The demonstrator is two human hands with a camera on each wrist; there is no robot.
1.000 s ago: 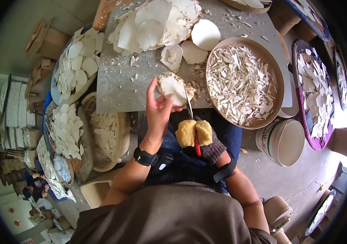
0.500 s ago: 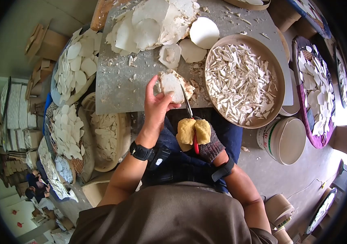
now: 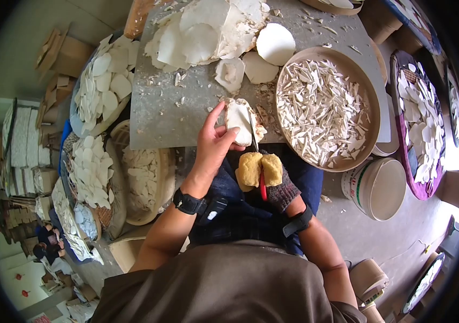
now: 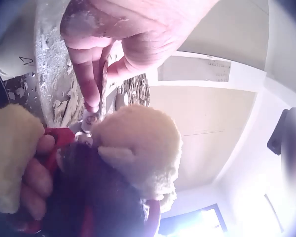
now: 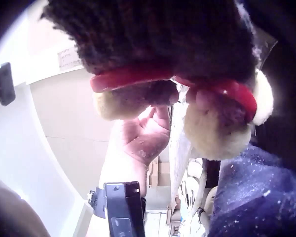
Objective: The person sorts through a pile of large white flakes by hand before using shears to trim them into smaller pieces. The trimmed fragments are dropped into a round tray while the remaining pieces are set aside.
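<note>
My bare left hand (image 3: pixel 213 148) pinches a flat white piece (image 3: pixel 237 124) with a rough, brownish crusted edge, thumb on its face and fingers behind. My right hand (image 3: pixel 285 195), in a dark knitted glove, grips scissors with red handles (image 3: pixel 263 185) wrapped in thick yellow padding (image 3: pixel 250 168). One scissor blade (image 3: pixel 253 129) lies over the right side of the white piece, close to the crusted edge. In the right wrist view, bare fingertips show inside the red loops. Both hands meet just off the front edge of the grey table (image 3: pixel 165 137).
A round tray (image 3: pixel 376 116) full of white slivers stands right of the hands. Larger white sheets (image 3: pixel 200 40) are piled at the back of the table, with loose discs (image 3: pixel 276 44) beside them. A white bucket (image 3: pixel 383 188) stands at the right, a basket (image 3: pixel 167 177) at the left.
My left hand has turned the white piece more upright and shifted it slightly right. The scissor blade now overlaps the piece's face further. The right hand keeps its grip.
</note>
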